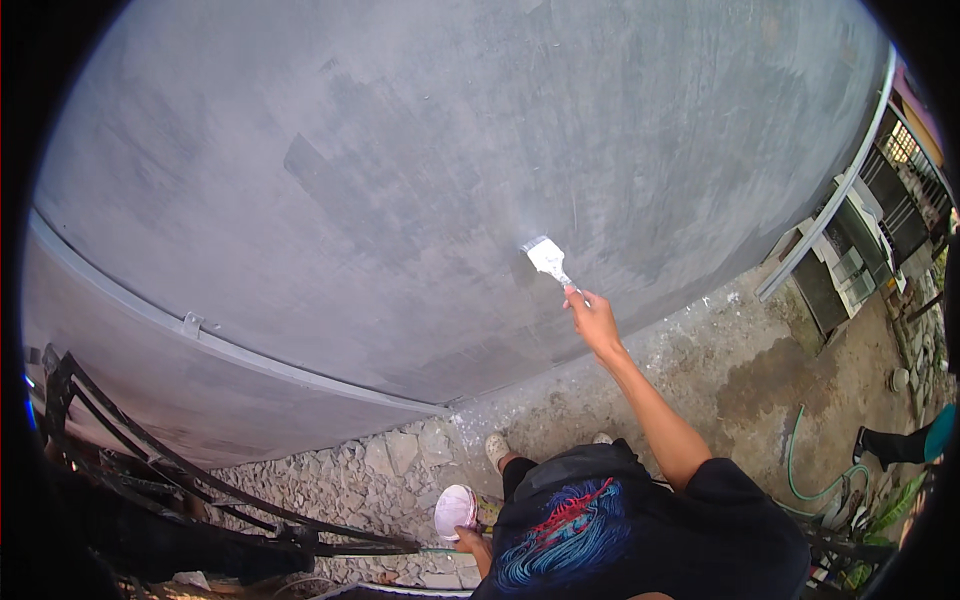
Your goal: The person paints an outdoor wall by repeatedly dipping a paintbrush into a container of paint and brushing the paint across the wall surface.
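My right hand (594, 318) is closed round the handle of a wide paintbrush (546, 257), its ferrule and bristles coated white. The bristle tips touch a large grey wall (420, 150) in front of me, where darker and lighter patches show. Low at my left side, my left hand (468, 540) grips a small round tub (457, 512) with a pale, whitish inside. Most of that hand's fingers are hidden by the tub and my shirt.
Along the wall's left runs a metal rail (290, 372); a pipe (840, 190) edges its right. Broken stones (350, 470) lie beside the concrete ground (640, 375). Black metal bars (160, 450) stand at lower left. A green hose (795, 450) lies at right, near another person's leg (895, 446).
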{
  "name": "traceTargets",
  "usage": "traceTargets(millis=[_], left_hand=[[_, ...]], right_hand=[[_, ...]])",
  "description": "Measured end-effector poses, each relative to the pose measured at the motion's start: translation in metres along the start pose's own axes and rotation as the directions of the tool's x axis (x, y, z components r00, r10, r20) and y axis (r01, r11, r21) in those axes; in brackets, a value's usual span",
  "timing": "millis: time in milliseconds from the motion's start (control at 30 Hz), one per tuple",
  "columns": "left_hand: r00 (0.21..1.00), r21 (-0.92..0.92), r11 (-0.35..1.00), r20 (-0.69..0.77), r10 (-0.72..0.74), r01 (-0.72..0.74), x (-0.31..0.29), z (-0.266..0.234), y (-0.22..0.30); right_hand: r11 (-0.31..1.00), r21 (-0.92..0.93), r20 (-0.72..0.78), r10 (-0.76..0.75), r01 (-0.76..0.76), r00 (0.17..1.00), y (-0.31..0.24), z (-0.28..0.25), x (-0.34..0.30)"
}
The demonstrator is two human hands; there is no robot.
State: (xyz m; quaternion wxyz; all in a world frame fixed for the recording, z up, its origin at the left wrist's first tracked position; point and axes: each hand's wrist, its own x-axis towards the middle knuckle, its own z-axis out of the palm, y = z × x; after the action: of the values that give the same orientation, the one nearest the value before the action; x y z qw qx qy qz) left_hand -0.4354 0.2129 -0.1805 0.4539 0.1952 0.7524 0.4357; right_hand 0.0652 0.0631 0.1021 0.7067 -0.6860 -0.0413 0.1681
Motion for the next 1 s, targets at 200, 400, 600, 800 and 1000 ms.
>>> traceTargets(millis=[200,400,600,800,1000], left_hand=[[0.933,0.032,0.948,0.191,0.305,-0.316,-0.018,0.068,0.05],[0.705,0.118,0.92,0.68,0.2,-0.375,-0.099,0.162,0.107],[0.136,0.11,0.799,0.99,-0.035,-0.591,-0.112,0.251,0.115],[-0.367,-0.018,0.693,0.858,-0.359,-0.721,-0.166,0.311,0.131],[-0.671,-0.3,0.671,0.627,-0.396,-0.678,-0.261,0.266,0.135]], right_hand=[[0.971,0.133,0.061,-0.207,0.198,0.976,-0.097,0.017,-0.041],[0.96,-0.171,-0.13,-0.246,0.222,0.961,0.008,0.017,-0.006],[0.965,-0.197,-0.327,0.102,-0.174,0.939,0.11,-0.001,-0.059],[0.989,-0.022,-0.613,0.104,-0.148,0.783,0.101,0.017,-0.21],[0.979,-0.116,-0.72,0.032,-0.165,0.693,0.092,0.062,-0.35]])
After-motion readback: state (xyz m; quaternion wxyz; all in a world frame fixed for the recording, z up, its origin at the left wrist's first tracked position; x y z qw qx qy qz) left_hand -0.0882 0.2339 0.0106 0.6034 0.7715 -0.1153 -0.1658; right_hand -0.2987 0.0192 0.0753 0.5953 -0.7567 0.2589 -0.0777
